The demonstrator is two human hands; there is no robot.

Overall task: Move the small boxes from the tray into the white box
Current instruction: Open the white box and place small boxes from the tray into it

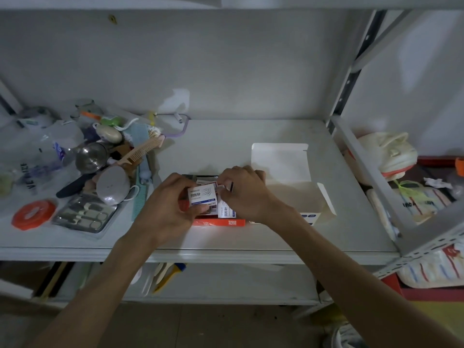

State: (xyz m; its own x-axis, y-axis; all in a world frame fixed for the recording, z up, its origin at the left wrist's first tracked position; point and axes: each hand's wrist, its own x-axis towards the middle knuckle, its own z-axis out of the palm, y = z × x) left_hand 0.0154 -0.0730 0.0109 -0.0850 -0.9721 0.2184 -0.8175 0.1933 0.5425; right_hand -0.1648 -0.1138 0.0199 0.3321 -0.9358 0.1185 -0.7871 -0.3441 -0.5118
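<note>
My left hand (165, 207) grips a small white box with a blue band (202, 195), held just above the tray (218, 223), whose orange-red front edge shows on the shelf. My right hand (244, 190) is closed on the top of a second small white box (225, 209) that stands upright in the tray. More small boxes lie under both hands, mostly hidden. The white box (288, 192) stands open right of the tray, its lid (280, 160) folded back and a side flap (326, 197) out. What is inside it I cannot tell.
A heap of clutter fills the left of the shelf: a pink comb (140, 150), a metal cup (91, 158), a round grey case (113, 185), a manicure set (85, 216), an orange lid (34, 214). A metal shelf post (371, 177) and bags stand at right.
</note>
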